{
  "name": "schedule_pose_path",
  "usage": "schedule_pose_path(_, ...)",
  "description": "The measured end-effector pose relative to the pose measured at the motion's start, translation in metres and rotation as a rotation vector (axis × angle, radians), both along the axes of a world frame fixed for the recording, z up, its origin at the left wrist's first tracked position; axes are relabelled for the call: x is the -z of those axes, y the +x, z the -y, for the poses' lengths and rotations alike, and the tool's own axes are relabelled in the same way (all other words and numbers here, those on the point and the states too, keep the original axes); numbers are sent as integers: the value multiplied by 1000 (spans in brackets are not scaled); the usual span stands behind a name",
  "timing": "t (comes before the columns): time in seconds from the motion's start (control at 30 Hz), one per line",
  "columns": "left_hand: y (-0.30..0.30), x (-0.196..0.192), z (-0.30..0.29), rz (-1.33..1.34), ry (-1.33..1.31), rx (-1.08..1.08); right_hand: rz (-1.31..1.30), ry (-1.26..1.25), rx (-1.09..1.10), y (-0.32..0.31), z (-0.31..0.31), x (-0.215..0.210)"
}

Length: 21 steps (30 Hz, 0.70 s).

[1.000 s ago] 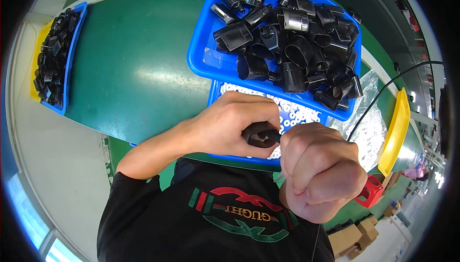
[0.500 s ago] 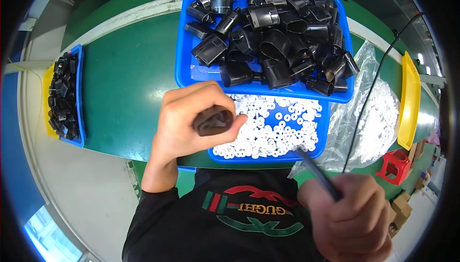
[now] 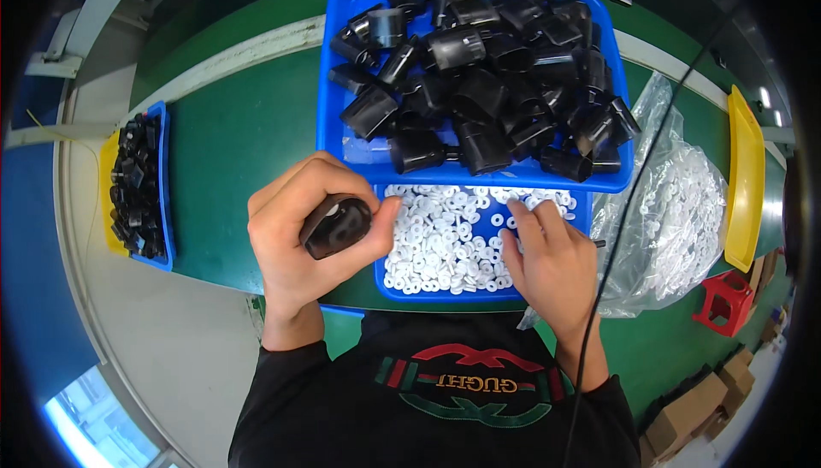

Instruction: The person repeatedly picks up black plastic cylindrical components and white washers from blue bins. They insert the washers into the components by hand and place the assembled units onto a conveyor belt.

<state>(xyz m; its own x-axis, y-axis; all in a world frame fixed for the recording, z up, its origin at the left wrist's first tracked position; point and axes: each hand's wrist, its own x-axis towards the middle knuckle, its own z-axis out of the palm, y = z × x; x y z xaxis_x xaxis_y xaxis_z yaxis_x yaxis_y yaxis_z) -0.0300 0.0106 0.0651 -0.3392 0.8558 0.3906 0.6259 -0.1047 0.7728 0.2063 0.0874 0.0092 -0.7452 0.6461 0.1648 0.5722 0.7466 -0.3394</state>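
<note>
My left hand (image 3: 286,250) grips a small black plastic housing (image 3: 336,226) just left of a blue tray (image 3: 428,295) filled with small white rings (image 3: 445,241). My right hand (image 3: 552,271) lies over the right part of that tray, with its first fingers stretched out and touching the rings. A dark tool tip (image 3: 599,244) sticks out at the right side of this hand. A thin black cable (image 3: 650,143) runs down across my right wrist. How the tool sits in the palm is hidden.
A large blue tray (image 3: 329,126) heaped with black housings (image 3: 487,66) stands behind the ring tray on the green table (image 3: 231,143). A clear bag of white rings (image 3: 676,211), a yellow tray (image 3: 744,177) and a red stool (image 3: 727,301) are on the right. A blue bin (image 3: 164,186) of black parts is on the left.
My right hand, which held the tool low near my body, has moved up into the ring tray and spread its fingers onto the rings. My left hand still holds the housing.
</note>
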Motion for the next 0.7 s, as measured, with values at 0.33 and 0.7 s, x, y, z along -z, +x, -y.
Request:
schedule_pose_path(0.33,-76,-15,-71,-138,-99,-180,-99,64,-51,15,0,18)
schedule_pose_path(0.7,-229,68,-266,-570,-648,24,-168,36,-100,13,-1,24)
